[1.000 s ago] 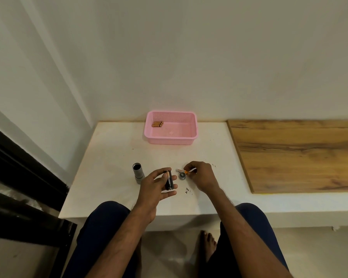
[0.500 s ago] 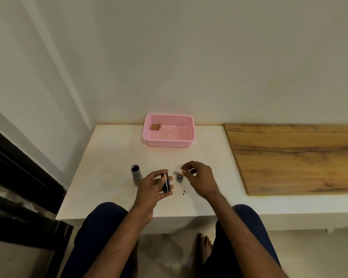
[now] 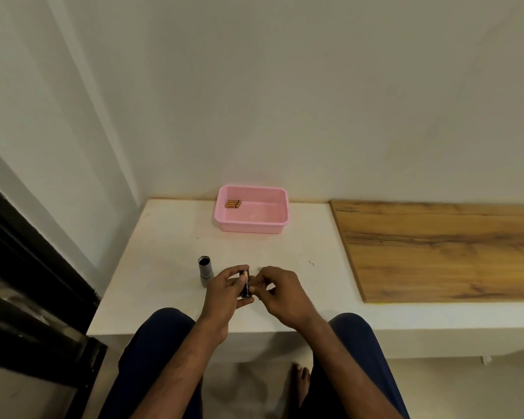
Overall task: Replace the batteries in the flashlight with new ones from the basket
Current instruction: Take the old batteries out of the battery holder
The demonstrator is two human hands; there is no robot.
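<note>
My left hand [image 3: 224, 293] is closed around a black battery holder [image 3: 245, 284], held upright over the white table's front, with a copper-and-black battery showing in it. My right hand [image 3: 280, 293] is right beside it, its fingertips pinched against the holder's right side. Whether they grip a single battery is hidden. The grey flashlight body [image 3: 205, 271] stands on end just left of my left hand, its open end up. The pink basket [image 3: 280, 220] sits at the back of the table with a few copper batteries [image 3: 233, 204] in its far-left corner.
The white table [image 3: 164, 252] ends at a wall behind and on the left. A wooden board [image 3: 442, 249] covers the surface to the right. My knees sit under the front edge, and a dark frame [image 3: 28, 267] runs along the left.
My right hand has left the spot on the table where it held a small orange piece and moved left to the holder. The left hand has tipped the holder more upright.
</note>
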